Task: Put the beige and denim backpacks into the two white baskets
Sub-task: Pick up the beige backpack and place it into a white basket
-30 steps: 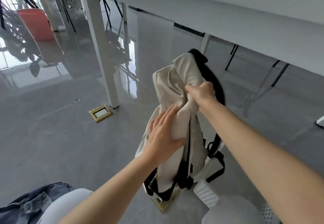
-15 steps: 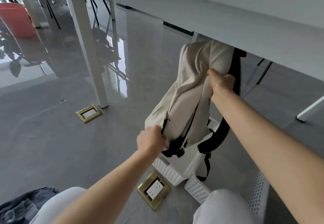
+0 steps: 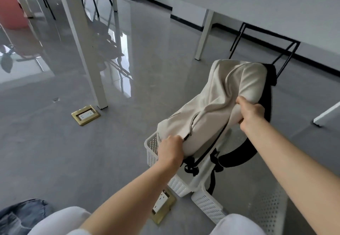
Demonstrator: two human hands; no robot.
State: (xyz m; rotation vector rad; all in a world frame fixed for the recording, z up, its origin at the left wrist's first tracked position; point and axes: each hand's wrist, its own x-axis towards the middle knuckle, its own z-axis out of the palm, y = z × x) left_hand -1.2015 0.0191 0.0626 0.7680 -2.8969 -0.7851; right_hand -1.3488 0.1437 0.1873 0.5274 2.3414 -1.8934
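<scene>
Beige canvas backpack with black straps [image 3: 217, 106] hangs tilted over the white perforated plastic basket [image 3: 152, 148], lower end inside. Soft, limp, apparently light. Left hand [image 3: 170, 152] clenches fabric by the zipper; right hand [image 3: 251, 113] bunches the upper panel. Blue denim backpack [image 3: 20, 214] lies on the floor.

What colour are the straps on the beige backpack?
Black. The straps hang from the beige backpack; the head view shows them clearly.

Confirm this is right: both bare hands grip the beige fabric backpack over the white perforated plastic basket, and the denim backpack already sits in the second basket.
Wrong on the denim backpack: the head view shows it on the floor at lower left, outside any basket. The rest holds.
</scene>
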